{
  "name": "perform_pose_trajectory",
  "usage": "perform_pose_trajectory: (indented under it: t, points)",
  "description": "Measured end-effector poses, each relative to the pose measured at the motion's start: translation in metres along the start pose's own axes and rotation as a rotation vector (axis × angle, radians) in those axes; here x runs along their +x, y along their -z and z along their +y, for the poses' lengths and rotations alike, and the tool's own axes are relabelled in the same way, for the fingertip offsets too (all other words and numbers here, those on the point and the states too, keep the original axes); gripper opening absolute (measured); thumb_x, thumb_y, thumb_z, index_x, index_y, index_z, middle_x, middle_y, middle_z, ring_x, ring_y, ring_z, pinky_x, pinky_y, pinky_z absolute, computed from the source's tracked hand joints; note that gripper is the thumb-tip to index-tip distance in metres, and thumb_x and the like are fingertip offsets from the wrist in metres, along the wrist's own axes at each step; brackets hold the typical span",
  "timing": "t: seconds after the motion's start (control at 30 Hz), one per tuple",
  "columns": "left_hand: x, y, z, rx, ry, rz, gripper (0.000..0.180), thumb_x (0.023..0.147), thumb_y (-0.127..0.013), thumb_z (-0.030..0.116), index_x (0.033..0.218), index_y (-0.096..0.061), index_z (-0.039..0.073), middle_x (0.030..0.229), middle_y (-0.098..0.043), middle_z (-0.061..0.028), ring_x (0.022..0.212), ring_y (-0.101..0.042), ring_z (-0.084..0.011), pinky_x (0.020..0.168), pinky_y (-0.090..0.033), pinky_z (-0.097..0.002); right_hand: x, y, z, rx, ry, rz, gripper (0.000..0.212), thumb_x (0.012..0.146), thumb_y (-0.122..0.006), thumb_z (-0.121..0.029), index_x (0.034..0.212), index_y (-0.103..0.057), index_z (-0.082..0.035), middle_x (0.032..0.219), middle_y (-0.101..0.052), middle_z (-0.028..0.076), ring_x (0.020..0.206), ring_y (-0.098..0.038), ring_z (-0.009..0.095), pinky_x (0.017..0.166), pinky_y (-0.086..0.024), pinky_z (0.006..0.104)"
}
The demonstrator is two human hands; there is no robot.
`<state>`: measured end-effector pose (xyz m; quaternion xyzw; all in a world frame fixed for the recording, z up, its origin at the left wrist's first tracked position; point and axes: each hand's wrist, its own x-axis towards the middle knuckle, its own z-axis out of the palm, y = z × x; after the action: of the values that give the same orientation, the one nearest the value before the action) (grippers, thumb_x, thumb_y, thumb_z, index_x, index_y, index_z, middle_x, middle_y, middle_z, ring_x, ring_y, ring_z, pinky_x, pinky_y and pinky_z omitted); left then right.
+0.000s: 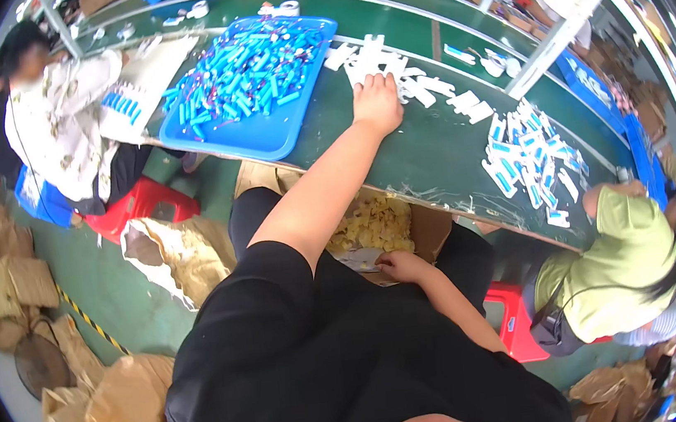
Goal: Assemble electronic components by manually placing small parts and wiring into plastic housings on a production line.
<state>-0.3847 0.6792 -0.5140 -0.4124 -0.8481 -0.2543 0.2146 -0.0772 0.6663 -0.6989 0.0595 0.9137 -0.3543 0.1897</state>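
My left hand (pixel 379 106) is stretched out over the worktable, its fingers apart and lying on a pile of small white plastic pieces (pixel 371 59). Low in front of my body, my right hand (pixel 405 267) is closed, thumb and fingers together, at the edge of a cardboard box of crumpled yellow bits (pixel 373 224). A pale flat thing (pixel 358 259) lies at its fingertips; I cannot tell whether it is held. Left of my left hand stands a blue tray (pixel 284 138) heaped with blue cylindrical cells with wires. To the right lies a heap of white pieces with blue cells (pixel 528 156).
Co-workers sit at the left (pixel 65 117) and right (pixel 620 270) on red stools. A metal post (pixel 570 18) rises by the far edge of the green table (pixel 425 168). An open sack (pixel 184 253) stands on the floor at my left, with brown bags (pixel 127 410) farther back.
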Motion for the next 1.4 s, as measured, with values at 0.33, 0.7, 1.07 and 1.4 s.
perform_pose_trajectory:
  t: [0.33, 0.7, 1.07, 1.4]
  points:
    - [0.002, -0.002, -0.019, -0.148, -0.038, -0.017, 0.016, 0.08, -0.07, 0.014, 0.094, -0.075, 0.008, 0.102, -0.07, -0.01, 0.109, -0.065, -0.0294, 0.097, -0.05, -0.0448, 0.006, 0.2, -0.233, 0.402, 0.747, 0.276, 0.009, 0.096, -0.068, -0.007, 0.095, -0.075, -0.001, 0.078, -0.073, 0.004, 0.072, -0.07, 0.013, 0.067, -0.053, 0.0288]
    - [0.006, 0.013, -0.012, -0.581, -0.256, 0.244, 0.02, 0.07, -0.071, 0.011, 0.085, -0.061, 0.001, 0.09, -0.064, -0.0172, 0.088, -0.065, -0.0391, 0.077, -0.056, -0.0494, 0.223, 0.252, -0.268, -0.619, 0.536, 0.821, 0.029, 0.086, -0.076, -0.011, 0.114, -0.079, -0.016, 0.087, -0.068, 0.011, 0.085, -0.069, 0.031, 0.083, -0.057, 0.0452]
    - [0.0, 0.002, -0.011, -0.577, -0.25, 0.221, 0.019, 0.069, -0.067, 0.01, 0.084, -0.058, 0.001, 0.087, -0.061, -0.0162, 0.084, -0.064, -0.0373, 0.069, -0.055, -0.0494, 0.217, 0.226, -0.266, 0.329, 0.496, 0.942, 0.011, 0.1, -0.071, -0.004, 0.109, -0.077, -0.003, 0.102, -0.078, 0.006, 0.083, -0.067, 0.007, 0.072, -0.053, 0.0235]
    - [0.002, -0.007, -0.009, -0.479, -0.271, -0.04, 0.026, 0.073, -0.071, 0.015, 0.095, -0.065, 0.001, 0.098, -0.067, -0.0159, 0.091, -0.068, -0.0368, 0.078, -0.057, -0.0458, 0.137, 0.252, -0.217, 0.868, 0.426, 0.31, 0.023, 0.11, -0.051, -0.005, 0.129, -0.063, 0.002, 0.126, -0.073, 0.019, 0.109, -0.074, 0.026, 0.09, -0.061, 0.0356]
